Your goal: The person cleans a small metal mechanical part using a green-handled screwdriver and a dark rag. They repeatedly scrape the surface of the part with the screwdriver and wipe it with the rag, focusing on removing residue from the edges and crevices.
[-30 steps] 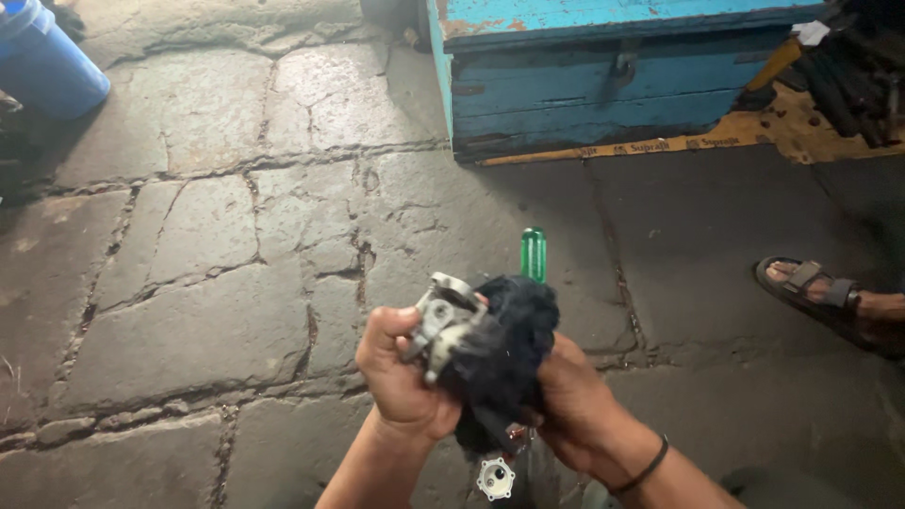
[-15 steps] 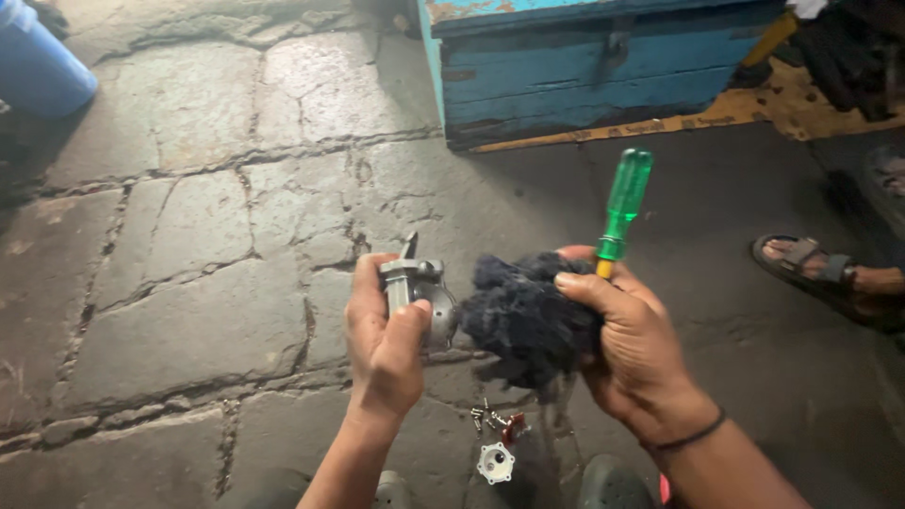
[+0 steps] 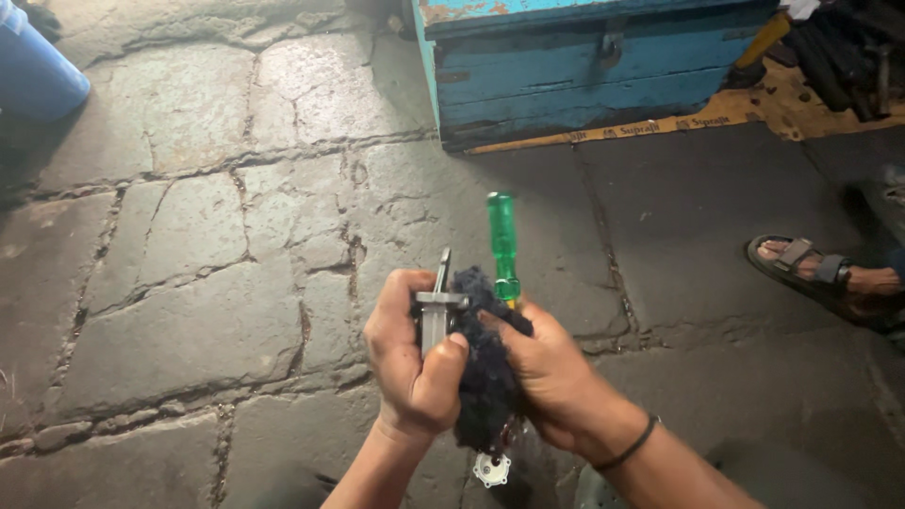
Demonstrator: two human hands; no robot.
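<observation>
A translucent green screwdriver handle [image 3: 503, 243], a dark navy rag [image 3: 486, 377], a grey metal part [image 3: 435, 316], a chipped blue wooden chest [image 3: 584, 71], a cracked grey stone floor [image 3: 189, 236].

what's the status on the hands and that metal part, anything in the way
Left hand grips metal part. Right hand presses dark rag against it, green-handled screwdriver in the same grip. Nothing in the way.

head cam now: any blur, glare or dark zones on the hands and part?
Head view: left hand, metal part and green-handled screwdriver sharp, evenly lit, no glare; dark rag loses detail; stone floor darkens toward the right and lower edges.
</observation>
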